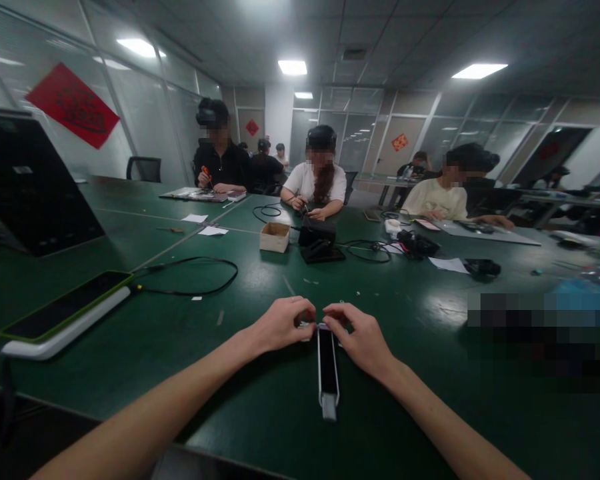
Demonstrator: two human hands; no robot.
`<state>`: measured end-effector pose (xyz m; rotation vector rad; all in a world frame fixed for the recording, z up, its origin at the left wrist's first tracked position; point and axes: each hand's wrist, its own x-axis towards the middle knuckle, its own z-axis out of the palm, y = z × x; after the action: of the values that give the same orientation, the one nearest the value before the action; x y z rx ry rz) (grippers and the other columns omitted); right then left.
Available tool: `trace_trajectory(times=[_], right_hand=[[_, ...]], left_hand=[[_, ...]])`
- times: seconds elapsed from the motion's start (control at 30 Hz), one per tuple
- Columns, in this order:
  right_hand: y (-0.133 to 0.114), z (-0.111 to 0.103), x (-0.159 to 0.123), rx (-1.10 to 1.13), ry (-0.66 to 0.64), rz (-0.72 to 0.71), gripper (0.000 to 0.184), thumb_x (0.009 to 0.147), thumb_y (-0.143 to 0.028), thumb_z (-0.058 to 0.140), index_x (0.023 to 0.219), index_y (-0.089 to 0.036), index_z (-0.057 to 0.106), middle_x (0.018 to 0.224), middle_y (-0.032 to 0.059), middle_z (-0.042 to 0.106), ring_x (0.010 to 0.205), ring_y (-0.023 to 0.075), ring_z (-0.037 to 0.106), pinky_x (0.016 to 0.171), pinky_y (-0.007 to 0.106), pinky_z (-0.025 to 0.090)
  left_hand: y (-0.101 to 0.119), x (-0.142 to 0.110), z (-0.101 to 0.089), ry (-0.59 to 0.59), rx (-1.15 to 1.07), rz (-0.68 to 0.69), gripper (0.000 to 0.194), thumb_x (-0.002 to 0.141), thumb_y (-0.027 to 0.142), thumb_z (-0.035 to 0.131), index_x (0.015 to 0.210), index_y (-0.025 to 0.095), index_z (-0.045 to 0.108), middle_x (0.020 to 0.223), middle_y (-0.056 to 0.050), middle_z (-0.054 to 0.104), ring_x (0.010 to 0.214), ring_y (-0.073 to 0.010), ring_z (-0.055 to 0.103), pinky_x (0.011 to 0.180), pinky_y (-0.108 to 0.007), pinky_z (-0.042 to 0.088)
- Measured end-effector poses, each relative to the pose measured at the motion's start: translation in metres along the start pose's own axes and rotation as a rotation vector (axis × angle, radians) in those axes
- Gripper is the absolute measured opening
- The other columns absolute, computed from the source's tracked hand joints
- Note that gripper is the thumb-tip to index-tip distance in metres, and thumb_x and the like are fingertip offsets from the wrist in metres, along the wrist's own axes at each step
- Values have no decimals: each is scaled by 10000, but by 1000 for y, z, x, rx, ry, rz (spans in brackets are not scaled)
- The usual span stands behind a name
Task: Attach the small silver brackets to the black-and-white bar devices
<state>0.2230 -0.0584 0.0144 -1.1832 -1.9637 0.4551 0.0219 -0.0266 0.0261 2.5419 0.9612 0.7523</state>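
Observation:
A narrow device with a black top and white edges (329, 363) lies on the green table, and a grey block (329, 408) juts from its near end. At the device's far end, my left hand (286, 323) is curled with thumb and fingertips together. Something small and whitish shows under those fingers, too small to name. My right hand (360, 337) bends in from the other side, its thumb and fingertips pinched close to the device's far right corner. What either hand pinches is hidden.
A green-edged phone (67, 305) rests on a white stand (70, 330) at left, beside a looped black cable (190, 293). Beyond my hands stand a small open box (275, 239) and a black stand (320, 240). Several people work across the table.

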Motion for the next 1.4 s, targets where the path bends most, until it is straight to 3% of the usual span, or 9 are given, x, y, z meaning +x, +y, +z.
trace_trajectory(times=[0.1,0.2,0.4,0.73,1.17,1.4], right_hand=[[11,-15,2,-168,-23,-82,167,874,-277,499,899,-182,634,853,62,650,780,174,593,728,327,487],[20,-27,2,-252,-144,-114,144,857,-232,501,821,-182,632,808,53,642,758,172,575,720,332,465],[22,-31,1,-298,-323,-94,109,806,-183,527,824,-179,634,764,34,612,708,154,537,673,305,437],[13,-32,4,-326,-297,-105,65,754,-123,574,780,-158,622,717,9,582,710,135,506,688,264,410],[14,-31,5,-268,-310,-46,40,761,-123,579,776,-142,611,705,6,566,692,123,490,668,254,395],[17,-32,3,-219,-320,-35,59,783,-144,564,794,-139,622,732,10,581,684,112,503,652,243,398]], left_hand=[[-9,1,-9,-56,-56,-70,84,757,205,623,822,153,608,671,36,573,589,-96,529,580,-196,414],[-13,1,-14,-140,-106,-139,93,752,226,627,806,152,609,638,48,563,564,-93,521,556,-189,398],[-6,2,-13,-236,-108,-168,133,742,248,642,837,156,637,666,39,597,576,-104,535,560,-196,394],[-13,6,-8,-249,-113,-193,199,819,336,542,906,190,646,696,26,670,616,-132,602,597,-215,424],[-15,7,-6,-237,-261,-256,244,801,397,573,847,172,657,798,-8,710,733,-168,654,684,-249,487],[-10,5,-3,-185,-179,-198,171,819,321,571,859,176,655,744,13,688,641,-138,619,627,-227,454]])
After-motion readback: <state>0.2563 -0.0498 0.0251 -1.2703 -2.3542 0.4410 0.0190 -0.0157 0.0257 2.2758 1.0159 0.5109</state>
